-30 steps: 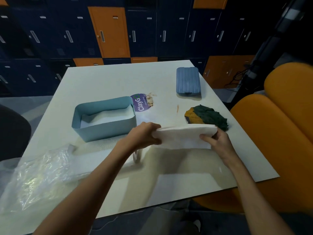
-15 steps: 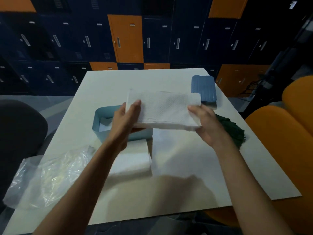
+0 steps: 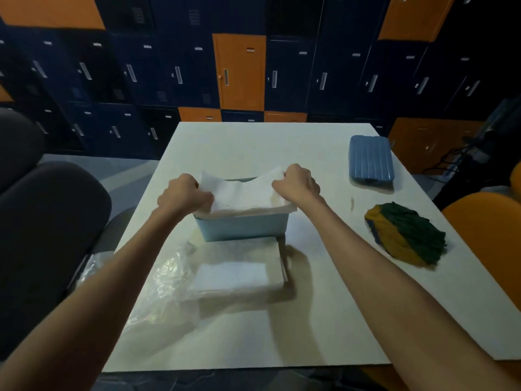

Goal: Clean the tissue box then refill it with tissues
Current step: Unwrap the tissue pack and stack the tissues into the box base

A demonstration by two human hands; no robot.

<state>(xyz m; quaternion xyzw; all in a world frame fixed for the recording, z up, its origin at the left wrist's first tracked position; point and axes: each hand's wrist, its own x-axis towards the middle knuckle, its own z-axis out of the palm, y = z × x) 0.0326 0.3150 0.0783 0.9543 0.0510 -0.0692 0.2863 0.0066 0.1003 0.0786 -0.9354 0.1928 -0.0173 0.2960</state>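
Observation:
A light blue tissue box (image 3: 242, 228) stands open-topped in the middle of the white table (image 3: 324, 320). A white stack of tissues (image 3: 245, 197) lies across its top opening, its ends overhanging the rim. My left hand (image 3: 183, 197) grips the stack's left end and my right hand (image 3: 297, 184) grips its right end, both with curled fingers. A second stack of tissues (image 3: 236, 272) lies flat on the table just in front of the box. The box's ribbed blue lid (image 3: 370, 158) rests apart at the far right.
A crumpled clear plastic wrapper (image 3: 158, 292) lies at the table's left edge. A green and yellow cloth (image 3: 406, 235) sits at the right. An orange chair (image 3: 487, 230) stands to the right, a dark chair (image 3: 48, 221) to the left, lockers behind.
Both hands carried the tissue stack from in front of me up and forward, then lowered it onto the top of the blue box. The view shifted toward the box.

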